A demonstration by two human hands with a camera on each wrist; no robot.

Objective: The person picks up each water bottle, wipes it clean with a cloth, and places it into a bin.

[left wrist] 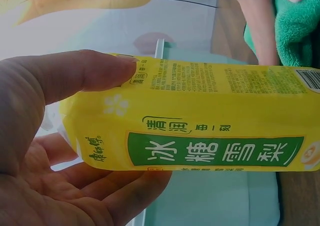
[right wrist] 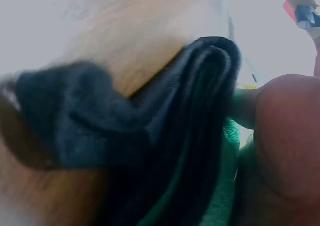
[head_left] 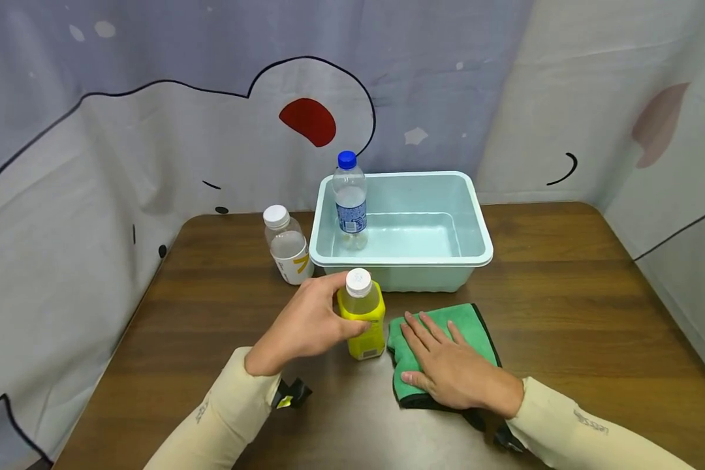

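Observation:
In the head view my left hand [head_left: 311, 320] grips a yellow-labelled drink bottle [head_left: 368, 326] with a white cap, thumb and fingers round its upper part. The left wrist view shows the thumb [left wrist: 85, 75] along one side of the bottle [left wrist: 200, 116] and the fingers curled behind it; Chinese print covers the label. My right hand [head_left: 455, 369] rests with spread fingers on a folded green cloth [head_left: 467, 320] edged in black. Close up in the right wrist view, the cloth's dark folded edge [right wrist: 215, 50] stands in layers beside part of the hand [right wrist: 287, 136].
Behind the yellow bottle stands a pale blue-green plastic basin [head_left: 423, 277], with a blue-capped clear bottle [head_left: 350, 202] upright inside at its left. A white-capped bottle [head_left: 288, 248] with a white label leans left of the basin. Patterned curtain [head_left: 153, 150] hangs behind the wooden table [head_left: 564, 294].

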